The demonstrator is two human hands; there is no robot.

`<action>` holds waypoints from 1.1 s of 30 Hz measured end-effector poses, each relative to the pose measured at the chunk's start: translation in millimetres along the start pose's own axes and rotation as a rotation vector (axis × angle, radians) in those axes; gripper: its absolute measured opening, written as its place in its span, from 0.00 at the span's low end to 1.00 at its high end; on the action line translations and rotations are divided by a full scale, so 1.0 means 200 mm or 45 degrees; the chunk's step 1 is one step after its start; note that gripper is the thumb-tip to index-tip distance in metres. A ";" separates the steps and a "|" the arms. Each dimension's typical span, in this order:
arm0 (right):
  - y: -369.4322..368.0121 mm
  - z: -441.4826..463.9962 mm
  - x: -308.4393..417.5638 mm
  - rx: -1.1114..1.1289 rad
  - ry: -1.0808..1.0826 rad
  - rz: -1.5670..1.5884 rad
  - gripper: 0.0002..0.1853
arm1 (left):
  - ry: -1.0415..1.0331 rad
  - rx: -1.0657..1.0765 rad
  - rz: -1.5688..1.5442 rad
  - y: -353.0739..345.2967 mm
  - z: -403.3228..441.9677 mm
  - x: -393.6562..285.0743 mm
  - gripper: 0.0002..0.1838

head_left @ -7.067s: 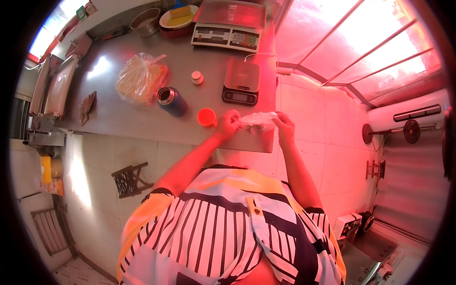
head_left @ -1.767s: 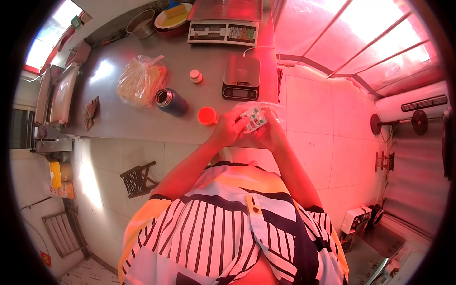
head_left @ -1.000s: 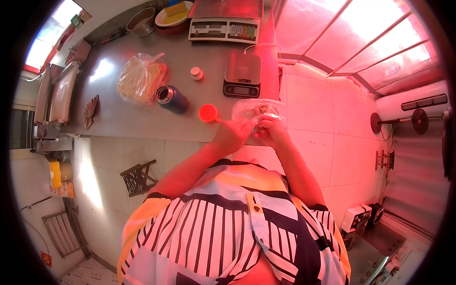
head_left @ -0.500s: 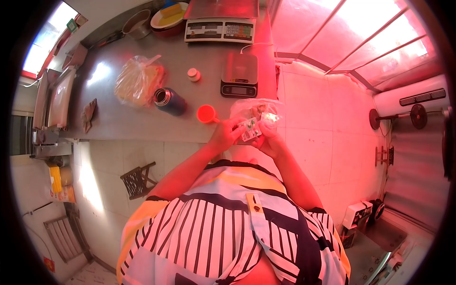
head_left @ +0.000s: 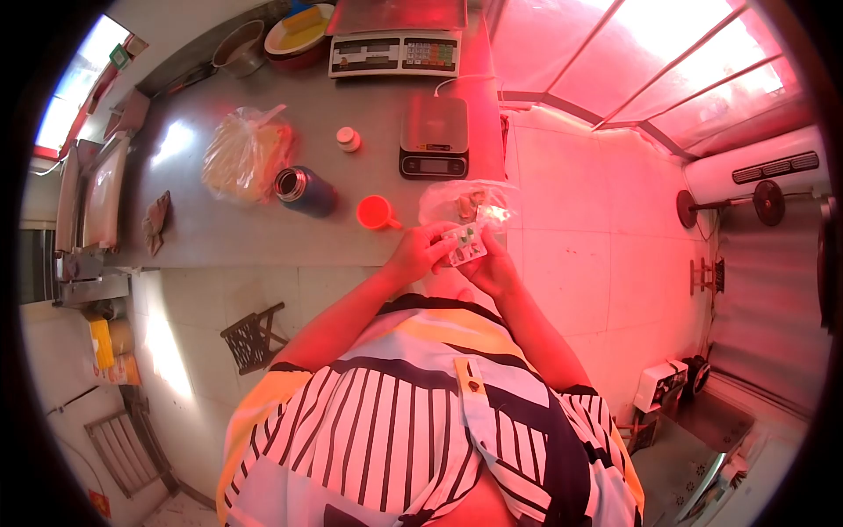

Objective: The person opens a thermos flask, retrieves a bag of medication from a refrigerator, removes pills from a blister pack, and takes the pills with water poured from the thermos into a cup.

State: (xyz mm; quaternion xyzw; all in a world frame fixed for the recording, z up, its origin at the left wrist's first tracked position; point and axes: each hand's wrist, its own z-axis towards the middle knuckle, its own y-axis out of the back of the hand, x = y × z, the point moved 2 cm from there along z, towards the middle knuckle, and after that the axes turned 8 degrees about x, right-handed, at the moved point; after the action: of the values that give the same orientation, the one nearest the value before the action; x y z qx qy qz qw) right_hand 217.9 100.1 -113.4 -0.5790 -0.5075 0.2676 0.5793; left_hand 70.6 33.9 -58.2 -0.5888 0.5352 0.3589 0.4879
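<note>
A blister pack of pills (head_left: 467, 246) sits between my two hands at the table's front edge. Closed on its left side, my left hand (head_left: 420, 252) has its thumb and fingers against the pack. My right hand (head_left: 494, 270) grips it from the right and below, its fingers partly hidden behind it. Just beyond the hands lies a clear plastic bag (head_left: 439, 200) with small items in it that I cannot make out. To the left of the bag stands an orange cup (head_left: 375, 212), its handle close to my left hand. An open blue flask (head_left: 309, 193) lies farther left.
Behind are a small white bottle (head_left: 349, 140), a kitchen scale (head_left: 435, 136) and a larger price scale (head_left: 395, 54). A tied plastic bag (head_left: 244, 158) lies left of the flask. Below the metal table (head_left: 290, 241), a folding stool (head_left: 253, 337) stands on the floor.
My right hand has shifted slightly lower and its thumb no longer lies up beside the plastic bag. The blister pack has tilted a little. Table items appear slightly farther left as the view moved.
</note>
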 end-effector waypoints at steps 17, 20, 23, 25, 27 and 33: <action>0.07 -0.06 0.02 0.026 0.118 0.053 0.16 | -0.021 -0.006 0.057 0.04 0.06 0.01 0.17; 0.04 -0.05 0.04 0.045 0.188 -0.052 0.16 | -0.032 -0.029 0.061 0.04 0.06 0.01 0.16; 0.06 -0.05 0.05 0.079 0.201 -0.038 0.18 | -0.048 -0.039 0.055 0.04 0.07 0.02 0.15; 0.10 -0.05 0.04 0.096 0.222 0.045 0.22 | -0.036 -0.041 0.032 0.04 0.07 0.02 0.15; 0.10 -0.06 0.03 0.090 0.214 0.016 0.22 | -0.003 -0.046 -0.011 0.04 0.07 0.01 0.16; 0.09 -0.03 0.04 -0.133 0.214 -0.011 0.13 | -0.036 -0.078 -0.014 0.06 0.08 0.04 0.16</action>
State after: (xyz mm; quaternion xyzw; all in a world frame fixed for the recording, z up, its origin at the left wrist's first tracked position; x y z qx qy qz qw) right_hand 231.1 107.2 -126.5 -0.6267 -0.4728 0.1889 0.5900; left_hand 62.2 47.1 -72.6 -0.6013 0.5136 0.3806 0.4794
